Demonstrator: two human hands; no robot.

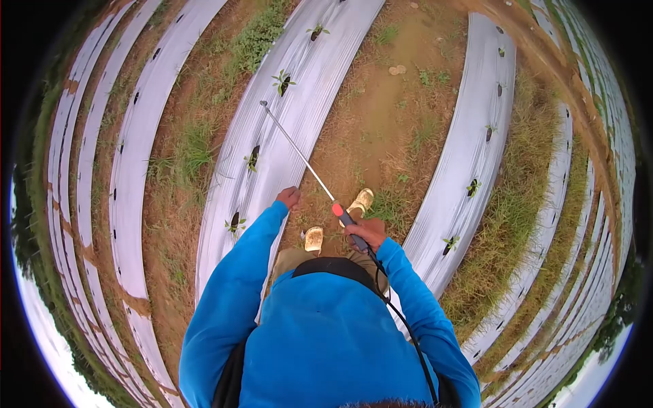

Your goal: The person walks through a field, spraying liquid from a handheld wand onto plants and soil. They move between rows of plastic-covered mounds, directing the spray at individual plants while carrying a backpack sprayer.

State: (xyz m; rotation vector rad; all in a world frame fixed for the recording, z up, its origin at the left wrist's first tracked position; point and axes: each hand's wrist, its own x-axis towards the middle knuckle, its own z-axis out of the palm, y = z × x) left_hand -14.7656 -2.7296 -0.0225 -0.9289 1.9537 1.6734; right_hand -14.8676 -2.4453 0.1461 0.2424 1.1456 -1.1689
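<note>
Head view: looks down over a blue sleeved top at planting beds under pale plastic film, one on the left (235, 190) and one on the right (452, 183), with a strip of bare soil (381, 102) between them.
Wand (299, 151): slants up and left from the right hand, over the soil and across the left bed; its nozzle tip (264, 104) appears just beside a leafy seedling (281, 81). Whether it touches the film cannot be told.
Right hand (371, 232): fingers wrapped around the dark handle (347, 217), below its red part (337, 209).
Left hand (289, 197): near the inner edge of the left bed, fingers loosely curled; nothing shows in it, but whether the fingertips press together cannot be told.
Black hose (413, 333): runs from the handle down along the right forearm, past the torso.
Shoes (313, 239): below the hands, light-coloured with brown marks, on the soil strip.
Handling: the wand looks light and stiff, though its length should make the tip swing with small wrist turns; the hose looks bendable and may tug. The handle seems the right hold; the thin shaft could be slippery if wet. The seedlings look soft and easily bruised.
</note>
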